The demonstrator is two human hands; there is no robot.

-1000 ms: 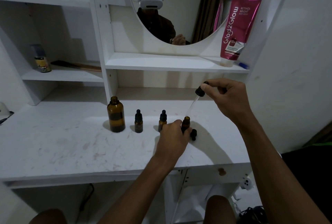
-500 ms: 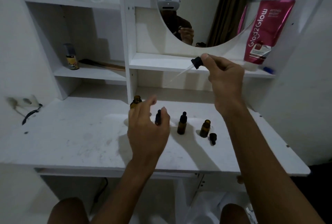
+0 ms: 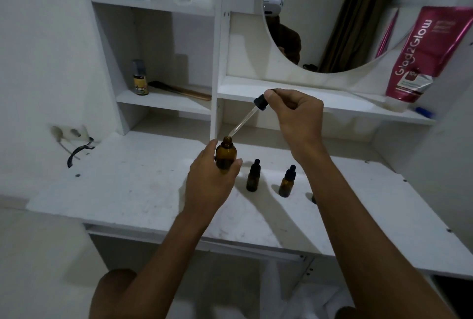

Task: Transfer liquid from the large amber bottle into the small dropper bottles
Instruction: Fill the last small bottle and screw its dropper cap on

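**Dropper Tip at the Big Bottle's Mouth**

The left hand wraps fingers and thumb round the body of the large amber bottle. The bottle sits at about ten o'clock from two capped small dropper bottles on the white desk. The right hand pinches the black bulb of the dropper. Its glass tube slants down toward seven o'clock, tip at the open neck. All this glass is probably light, rigid, smooth and breakable. The safest holds are likely the bottle's wide body and the rubber bulb, never the thin tube.

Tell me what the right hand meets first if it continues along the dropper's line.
The open mouth of the large amber bottle in the left hand; the right hand holds the dropper tip at it, though depth is unclear.
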